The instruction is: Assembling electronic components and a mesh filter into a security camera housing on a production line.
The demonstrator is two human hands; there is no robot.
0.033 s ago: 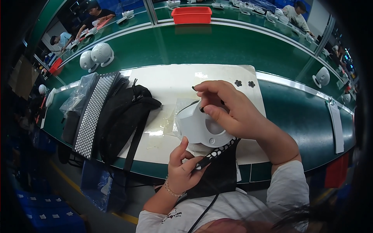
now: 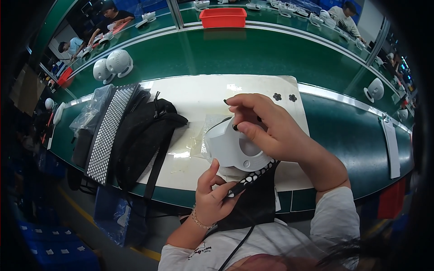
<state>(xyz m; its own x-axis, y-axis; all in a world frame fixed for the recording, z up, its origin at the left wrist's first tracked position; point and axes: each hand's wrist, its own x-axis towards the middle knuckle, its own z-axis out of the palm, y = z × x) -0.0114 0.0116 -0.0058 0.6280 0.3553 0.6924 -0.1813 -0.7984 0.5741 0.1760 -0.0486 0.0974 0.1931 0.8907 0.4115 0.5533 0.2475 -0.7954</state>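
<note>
Apparently half curled, the left hand point(image 2: 214, 201) sits just below a white plastic case, thumb raised toward its lower edge. Its fingers meet the lower end of a black strip with white spots point(image 2: 252, 177), though I cannot tell whether they grip it. The right hand point(image 2: 275, 128) arches over the case, thumb and forefinger well apart with a clear gap between them; whether any finger touches the case is hard to tell.

Between the two hands, the white plastic case point(image 2: 224, 147) shows a round opening, partly covered by the right hand. Beside its left edge lies clear film point(image 2: 198, 143), and beneath is a pale board point(image 2: 194, 97) on the green bench point(image 2: 334, 122). Near the board's far right corner lie two small black flower-shaped pieces point(image 2: 285, 97), apart from each other.

Left of the case is a black bag point(image 2: 142, 133), next to a dark panel with white spots point(image 2: 108, 135) and a crumpled clear plastic bag point(image 2: 94, 108). A long white strip point(image 2: 391, 149) lies toward the right end.

Farther out, two round white fans point(image 2: 113, 65) stand close together at the upper left. A red tray point(image 2: 223, 19) sits beyond, and co-workers point(image 2: 115, 16) are seated near the upper corners.
</note>
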